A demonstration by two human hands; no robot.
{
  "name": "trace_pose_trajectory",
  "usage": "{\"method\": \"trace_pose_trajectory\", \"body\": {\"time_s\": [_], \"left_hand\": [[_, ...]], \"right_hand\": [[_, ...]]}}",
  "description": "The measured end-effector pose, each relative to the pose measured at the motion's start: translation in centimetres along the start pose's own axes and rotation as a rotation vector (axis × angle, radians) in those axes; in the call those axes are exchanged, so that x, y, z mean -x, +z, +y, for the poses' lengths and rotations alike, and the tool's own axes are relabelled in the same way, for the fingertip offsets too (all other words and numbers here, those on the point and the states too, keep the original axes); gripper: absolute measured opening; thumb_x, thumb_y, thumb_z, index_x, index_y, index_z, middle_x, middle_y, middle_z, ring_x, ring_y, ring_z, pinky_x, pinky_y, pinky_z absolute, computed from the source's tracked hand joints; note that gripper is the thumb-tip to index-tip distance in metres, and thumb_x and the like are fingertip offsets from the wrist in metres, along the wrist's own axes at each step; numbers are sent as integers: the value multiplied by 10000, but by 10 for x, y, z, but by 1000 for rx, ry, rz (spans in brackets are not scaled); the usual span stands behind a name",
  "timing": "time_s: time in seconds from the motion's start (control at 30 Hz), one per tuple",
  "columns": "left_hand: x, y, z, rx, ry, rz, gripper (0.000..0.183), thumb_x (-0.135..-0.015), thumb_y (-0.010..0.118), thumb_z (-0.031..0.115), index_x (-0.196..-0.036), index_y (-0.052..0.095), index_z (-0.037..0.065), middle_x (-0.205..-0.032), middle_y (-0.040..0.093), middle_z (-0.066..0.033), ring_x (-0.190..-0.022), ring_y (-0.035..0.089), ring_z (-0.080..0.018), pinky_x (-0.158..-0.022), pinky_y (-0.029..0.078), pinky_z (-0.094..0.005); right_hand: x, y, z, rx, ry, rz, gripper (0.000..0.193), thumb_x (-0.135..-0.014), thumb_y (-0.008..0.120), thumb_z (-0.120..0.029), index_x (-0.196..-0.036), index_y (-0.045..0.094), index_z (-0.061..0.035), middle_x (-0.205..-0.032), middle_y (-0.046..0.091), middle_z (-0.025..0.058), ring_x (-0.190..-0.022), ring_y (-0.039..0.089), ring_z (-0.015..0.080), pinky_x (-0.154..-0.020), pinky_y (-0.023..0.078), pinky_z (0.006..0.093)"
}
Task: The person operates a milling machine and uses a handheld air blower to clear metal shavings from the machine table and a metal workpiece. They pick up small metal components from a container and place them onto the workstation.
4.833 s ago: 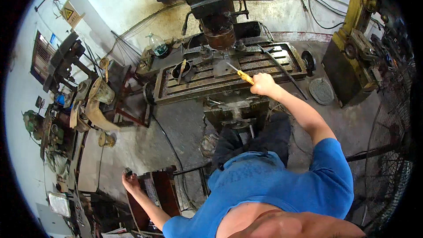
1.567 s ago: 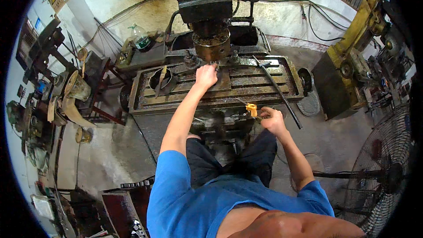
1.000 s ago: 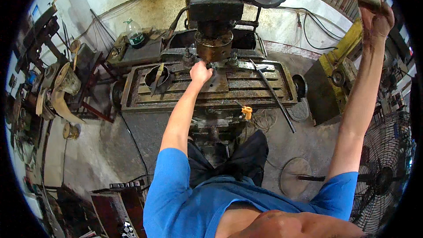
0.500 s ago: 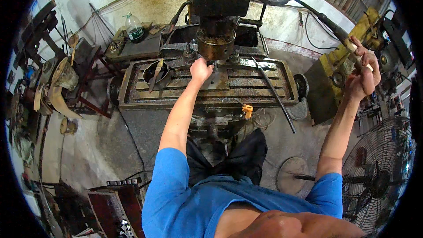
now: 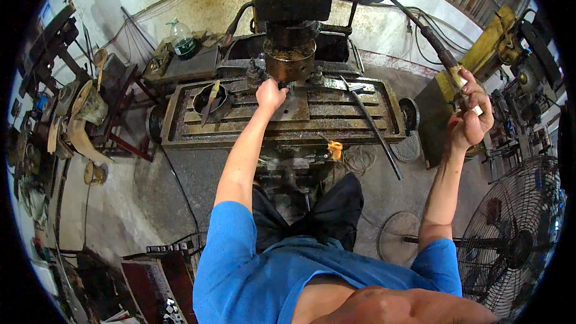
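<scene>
My right hand is wrapped round the pale grip of a long feed lever that slopes down from the dark machine head. Just below the round metal spindle, my left hand is closed beside a small metal workpiece on the slotted machine table. What its fingers hold is hidden by the hand. To the left of that hand stands a dark pot with a brush lying across it. Metal chips are scattered over the table.
A long metal bar leans over the table's front edge at the right. An orange-yellow tool hangs below that edge. A large fan stands by my right arm. A clear bottle sits at the back left.
My right hand has pulled the lever leftward and a little down. My left hand stays by the spindle, still closed; the view has shifted slightly.
</scene>
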State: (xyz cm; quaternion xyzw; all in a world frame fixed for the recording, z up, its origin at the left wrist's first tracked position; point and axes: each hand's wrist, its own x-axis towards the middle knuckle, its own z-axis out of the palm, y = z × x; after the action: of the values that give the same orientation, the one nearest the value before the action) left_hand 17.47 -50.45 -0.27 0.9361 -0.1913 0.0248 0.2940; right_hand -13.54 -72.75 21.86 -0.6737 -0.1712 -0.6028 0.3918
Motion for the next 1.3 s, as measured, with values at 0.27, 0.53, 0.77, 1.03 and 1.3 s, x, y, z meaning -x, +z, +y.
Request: {"method": "trace_pose_trajectory", "body": {"time_s": [0.27,0.53,0.77,1.03,1.3], "left_hand": [[33,-46,-45,441,165,-121,442,-736,648,152,-1105,506,-43,-754,631,-158,-546,578,-195,-502,459,-332],[235,-217,-169,557,-150,-119,383,-789,623,97,-1130,509,-37,-681,602,-86,-550,553,-97,-478,445,-256],[485,-318,-306,-79,-705,370,347,-723,632,145,-1038,590,6,-699,633,-119,-528,585,-144,-543,464,-297],[593,-250,-357,-55,-1196,-65,323,-666,695,313,-829,656,37,-705,646,-118,-548,629,-201,-632,492,-328],[633,-153,-522,-129,-1164,-269,458,-850,338,407,-1189,454,120,-1215,471,-199,-1126,440,-368,-907,348,-455]], "right_hand": [[10,8,6,-91,-6,14,286,-672,574,-231,-624,447,22,-804,552,145,-1000,514,399,-938,292,523],[27,-32,23,-92,295,-98,362,-735,391,-92,-1013,522,101,-1217,452,264,-1100,466,370,-965,348,436],[38,-69,77,207,-57,-204,348,-854,367,-153,-1073,476,94,-1236,445,226,-1154,426,346,-960,356,445],[50,-73,97,-7,-152,-169,197,-842,389,-59,-927,510,71,-1103,521,216,-1094,453,431,-963,319,532],[55,-21,53,32,-104,-53,63,-735,459,63,-730,514,33,-935,592,169,-1059,504,390,-936,352,471]]}}
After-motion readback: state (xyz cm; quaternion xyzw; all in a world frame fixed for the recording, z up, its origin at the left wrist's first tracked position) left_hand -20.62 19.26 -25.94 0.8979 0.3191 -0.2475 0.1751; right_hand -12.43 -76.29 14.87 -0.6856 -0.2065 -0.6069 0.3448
